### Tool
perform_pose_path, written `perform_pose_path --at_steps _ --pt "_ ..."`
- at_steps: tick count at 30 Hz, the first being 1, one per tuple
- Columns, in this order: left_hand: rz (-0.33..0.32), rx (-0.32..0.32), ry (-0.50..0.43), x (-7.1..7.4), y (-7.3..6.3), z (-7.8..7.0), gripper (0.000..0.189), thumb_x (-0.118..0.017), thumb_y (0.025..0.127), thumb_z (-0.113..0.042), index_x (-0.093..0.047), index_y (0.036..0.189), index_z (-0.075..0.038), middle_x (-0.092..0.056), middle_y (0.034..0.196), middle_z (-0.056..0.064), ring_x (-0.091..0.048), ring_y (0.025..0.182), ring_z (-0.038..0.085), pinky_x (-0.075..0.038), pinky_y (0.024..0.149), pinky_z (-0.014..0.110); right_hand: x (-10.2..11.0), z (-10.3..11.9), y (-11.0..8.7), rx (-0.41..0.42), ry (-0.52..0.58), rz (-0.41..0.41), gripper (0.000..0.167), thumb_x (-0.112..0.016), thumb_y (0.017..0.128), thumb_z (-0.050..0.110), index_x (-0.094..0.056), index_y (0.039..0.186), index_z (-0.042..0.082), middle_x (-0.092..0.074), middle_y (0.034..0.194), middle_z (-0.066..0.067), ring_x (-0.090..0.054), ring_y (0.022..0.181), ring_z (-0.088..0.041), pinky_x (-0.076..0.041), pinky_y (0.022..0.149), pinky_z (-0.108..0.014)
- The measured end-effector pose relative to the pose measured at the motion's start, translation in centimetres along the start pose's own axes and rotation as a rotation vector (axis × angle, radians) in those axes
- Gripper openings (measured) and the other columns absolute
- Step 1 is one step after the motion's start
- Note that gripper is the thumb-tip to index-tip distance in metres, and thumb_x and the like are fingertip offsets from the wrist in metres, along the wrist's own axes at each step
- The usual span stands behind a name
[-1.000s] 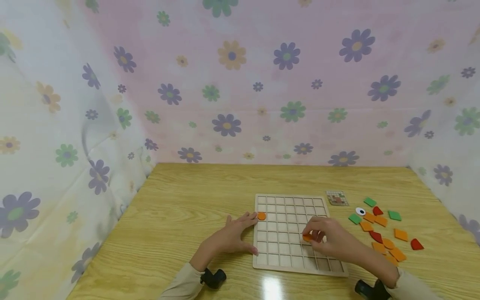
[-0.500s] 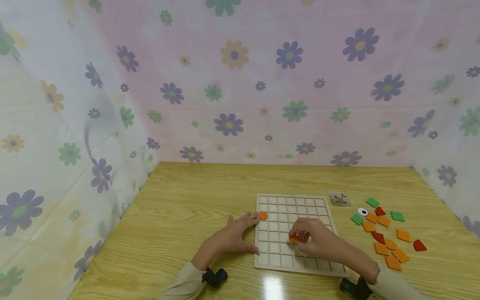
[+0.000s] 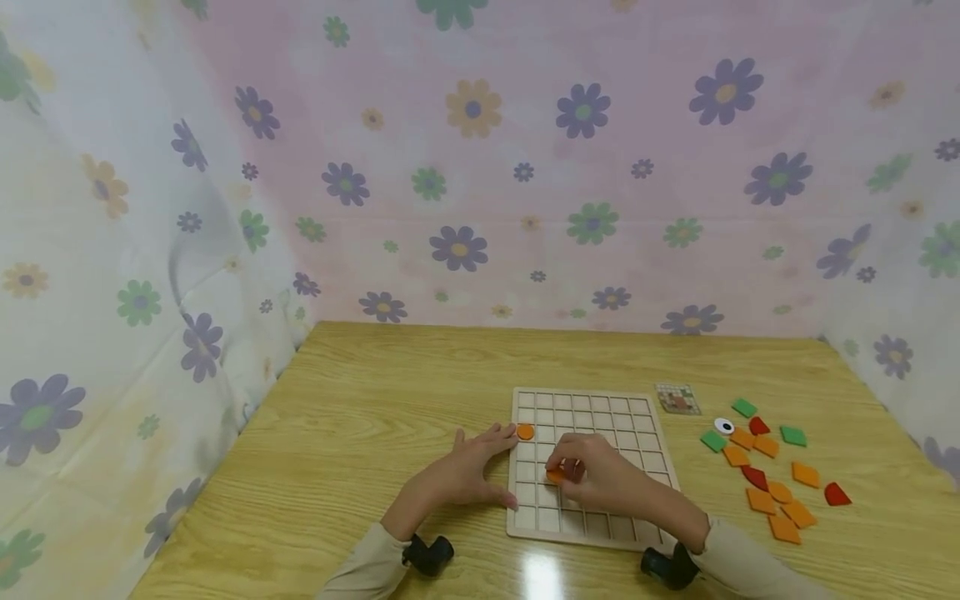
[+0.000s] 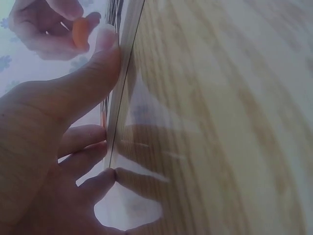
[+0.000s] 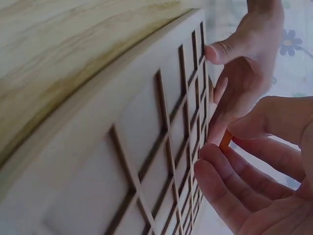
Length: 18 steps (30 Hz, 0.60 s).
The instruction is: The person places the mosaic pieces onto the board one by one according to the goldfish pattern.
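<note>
A square wooden grid board (image 3: pixel 570 523) lies on the table, divided into many small cells. One orange round tile (image 3: pixel 525 432) sits in a cell by its left edge. My left hand (image 3: pixel 467 473) rests at that edge, fingers spread and extended, with fingertips and thumb at the frame. Over the left-middle cells my right hand (image 3: pixel 600 477) pinches an orange tile (image 3: pixel 554 476) between thumb and fingers. In the right wrist view this orange tile (image 5: pixel 225 141) shows edge-on, close over the board; the fingers hide part of it.
Right of the board lie loose orange tiles (image 3: pixel 784 528), red tiles (image 3: pixel 837 494), green tiles (image 3: pixel 792 436) and a white eye tile (image 3: pixel 723 426). A small patterned card (image 3: pixel 678 398) lies by the board's far right corner. Flowered cloth (image 3: pixel 525 192) walls the table.
My right hand has moved left across the board, carrying the orange tile from the right-middle cells toward the left ones. My left hand stays at the board's edge.
</note>
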<state>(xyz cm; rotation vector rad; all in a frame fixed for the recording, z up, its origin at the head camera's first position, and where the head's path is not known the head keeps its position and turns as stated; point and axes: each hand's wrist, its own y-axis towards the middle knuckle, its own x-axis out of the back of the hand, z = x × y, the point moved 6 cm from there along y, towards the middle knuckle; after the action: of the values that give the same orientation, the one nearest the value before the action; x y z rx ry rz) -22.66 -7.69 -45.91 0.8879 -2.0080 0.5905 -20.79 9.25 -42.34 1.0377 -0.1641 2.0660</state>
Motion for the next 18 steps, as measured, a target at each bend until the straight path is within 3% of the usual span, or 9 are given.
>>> perform_pose_path --at_steps 9,18 --pt "0.006 0.013 -0.015 0.1 -0.2 -0.1 0.089 -0.074 0.073 -0.05 -0.039 0.145 -0.011 -0.023 0.155 0.001 -0.016 0.143 0.023 -0.003 0.105 0.068 -2.0 0.2 1.7 0.014 -0.096 0.023 0.016 -0.067 0.074 -0.003 -0.071 0.084 0.009 -0.056 0.077 0.005 -0.043 0.062 -0.002 -0.042 0.052 -0.017" --pt "0.006 -0.01 -0.017 0.0 0.1 -0.2 0.089 -0.074 0.073 -0.05 -0.04 0.145 -0.011 -0.024 0.154 0.002 -0.017 0.142 0.023 -0.003 0.104 0.07 -2.6 1.0 3.0 0.024 -0.167 0.013 0.014 -0.067 0.078 -0.009 -0.072 0.081 0.005 -0.063 0.078 0.0 -0.053 0.07 -0.008 -0.046 0.06 -0.018"
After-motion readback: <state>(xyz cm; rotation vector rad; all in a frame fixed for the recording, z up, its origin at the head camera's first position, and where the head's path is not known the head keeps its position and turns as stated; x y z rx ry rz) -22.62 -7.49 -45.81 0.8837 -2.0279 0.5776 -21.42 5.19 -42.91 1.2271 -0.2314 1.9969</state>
